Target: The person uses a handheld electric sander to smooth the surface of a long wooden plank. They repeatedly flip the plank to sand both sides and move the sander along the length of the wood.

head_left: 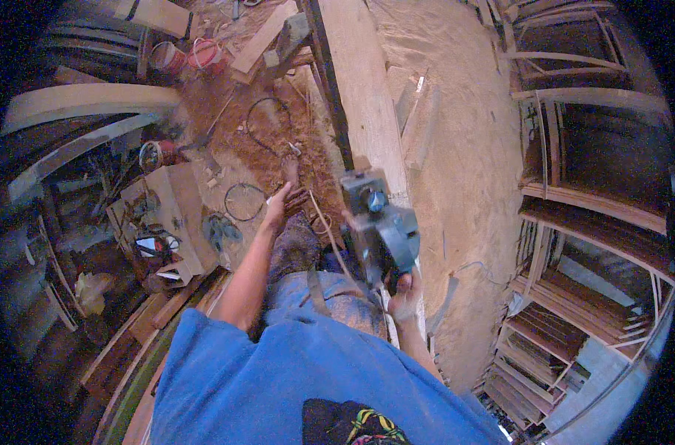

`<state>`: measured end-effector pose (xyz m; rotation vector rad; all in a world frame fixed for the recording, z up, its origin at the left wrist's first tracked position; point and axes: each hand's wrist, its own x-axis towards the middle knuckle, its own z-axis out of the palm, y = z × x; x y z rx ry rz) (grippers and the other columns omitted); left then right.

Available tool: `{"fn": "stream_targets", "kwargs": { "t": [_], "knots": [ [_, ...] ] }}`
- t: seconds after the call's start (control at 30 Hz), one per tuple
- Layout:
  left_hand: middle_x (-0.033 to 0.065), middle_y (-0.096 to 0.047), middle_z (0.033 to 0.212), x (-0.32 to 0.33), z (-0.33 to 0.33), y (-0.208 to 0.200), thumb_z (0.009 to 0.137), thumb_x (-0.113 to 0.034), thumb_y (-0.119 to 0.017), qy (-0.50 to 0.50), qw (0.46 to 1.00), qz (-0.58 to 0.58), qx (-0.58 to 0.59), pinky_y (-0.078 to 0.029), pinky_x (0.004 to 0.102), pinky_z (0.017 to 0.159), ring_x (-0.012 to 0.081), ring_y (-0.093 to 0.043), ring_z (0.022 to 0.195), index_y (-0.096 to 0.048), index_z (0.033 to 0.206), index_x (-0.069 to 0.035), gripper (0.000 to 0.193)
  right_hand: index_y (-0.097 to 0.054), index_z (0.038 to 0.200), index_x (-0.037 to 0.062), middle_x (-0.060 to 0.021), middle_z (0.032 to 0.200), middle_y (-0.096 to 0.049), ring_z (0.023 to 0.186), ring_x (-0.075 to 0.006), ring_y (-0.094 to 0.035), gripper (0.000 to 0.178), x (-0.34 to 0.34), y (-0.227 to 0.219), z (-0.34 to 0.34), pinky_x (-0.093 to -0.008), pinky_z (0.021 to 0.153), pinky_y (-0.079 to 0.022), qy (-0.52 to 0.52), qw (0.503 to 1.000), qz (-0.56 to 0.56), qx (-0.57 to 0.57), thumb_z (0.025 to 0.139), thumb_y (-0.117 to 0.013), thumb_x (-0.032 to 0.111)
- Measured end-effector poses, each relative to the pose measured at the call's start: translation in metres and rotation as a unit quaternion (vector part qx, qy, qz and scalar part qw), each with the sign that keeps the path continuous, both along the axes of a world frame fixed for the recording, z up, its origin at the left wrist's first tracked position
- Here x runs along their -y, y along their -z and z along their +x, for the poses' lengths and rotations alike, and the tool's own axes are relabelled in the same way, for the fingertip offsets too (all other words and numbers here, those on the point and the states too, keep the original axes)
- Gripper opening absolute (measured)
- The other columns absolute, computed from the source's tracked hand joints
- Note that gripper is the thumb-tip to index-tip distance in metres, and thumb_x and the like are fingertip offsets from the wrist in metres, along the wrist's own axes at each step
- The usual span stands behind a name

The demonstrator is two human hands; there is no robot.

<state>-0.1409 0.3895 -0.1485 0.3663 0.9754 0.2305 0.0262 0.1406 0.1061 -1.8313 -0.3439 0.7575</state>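
My right hand [404, 294] is closed around the rear handle of a dark grey-green electric planer [396, 233] with a blue knob. The planer sits on the near part of a long pale wooden plank [363, 96], which runs away from me. My left hand [284, 204] is held over my leg, fingers stretched out and apart, with nothing clearly in it. Between the left hand and the planer hangs a pale cord or strip [330, 233]. The planer's underside against the wood is hidden from this view.
Sawdust covers the floor [463, 163]. Offcuts [420, 126] lie right of the plank. Wooden frames [597, 208] are stacked along the right. Left are red buckets [207, 54], a coiled black cable [245, 202], sandals [220, 231] and a wooden box [182, 211].
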Motion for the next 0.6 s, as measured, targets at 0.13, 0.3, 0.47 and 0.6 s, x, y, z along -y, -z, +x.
{"fn": "stream_targets", "kwargs": {
  "t": [0.13, 0.3, 0.47, 0.6],
  "knots": [
    [0.0075, -0.068, 0.126, 0.024, -0.086, 0.021, 0.099, -0.048, -0.054, -0.073, 0.981, -0.017, -0.178, -0.049, 0.0367, 0.089, 0.0230, -0.068, 0.101, -0.050, 0.142, -0.010, 0.057, -0.058, 0.128, -0.0007, -0.0033, 0.090, -0.064, 0.075, -0.0130, -0.056, 0.057, 0.010, 0.003, 0.004, -0.0282, 0.063, -0.044, -0.069, 0.996, -0.028, 0.055, 0.103, -0.048, 0.049],
    [0.0090, -0.069, 0.122, 0.045, -0.148, 0.039, 0.098, -0.041, -0.058, -0.062, 0.954, -0.034, -0.293, -0.051, 0.0362, 0.074, 0.0224, -0.070, 0.087, -0.052, 0.138, -0.011, 0.050, -0.062, 0.116, 0.0014, 0.0013, 0.080, -0.056, 0.070, -0.0089, -0.049, 0.044, -0.121, 0.011, 0.060, -0.0259, 0.060, -0.039, -0.078, 0.989, -0.045, 0.119, 0.106, -0.047, 0.042],
    [0.0101, -0.069, 0.118, 0.061, -0.161, 0.039, 0.099, -0.039, -0.059, 0.000, 0.955, -0.001, -0.296, -0.052, 0.0343, 0.071, 0.0224, -0.071, 0.085, -0.052, 0.137, -0.010, 0.048, -0.062, 0.098, 0.0050, -0.0004, 0.075, -0.057, 0.064, -0.0090, -0.050, 0.044, -0.241, 0.011, 0.113, -0.0270, 0.058, -0.041, -0.068, 0.985, 0.021, 0.157, 0.106, -0.046, 0.045],
    [0.0111, -0.068, 0.120, 0.068, -0.154, 0.032, 0.099, -0.039, -0.059, -0.009, 0.954, -0.007, -0.301, -0.052, 0.0347, 0.071, 0.0231, -0.071, 0.087, -0.054, 0.135, -0.009, 0.048, -0.059, 0.128, -0.0011, -0.0155, 0.103, -0.069, 0.087, -0.0245, -0.064, 0.052, -0.193, 0.010, 0.095, -0.0373, 0.078, -0.051, -0.057, 0.996, -0.069, -0.002, 0.105, -0.047, 0.043]
  ]
}}
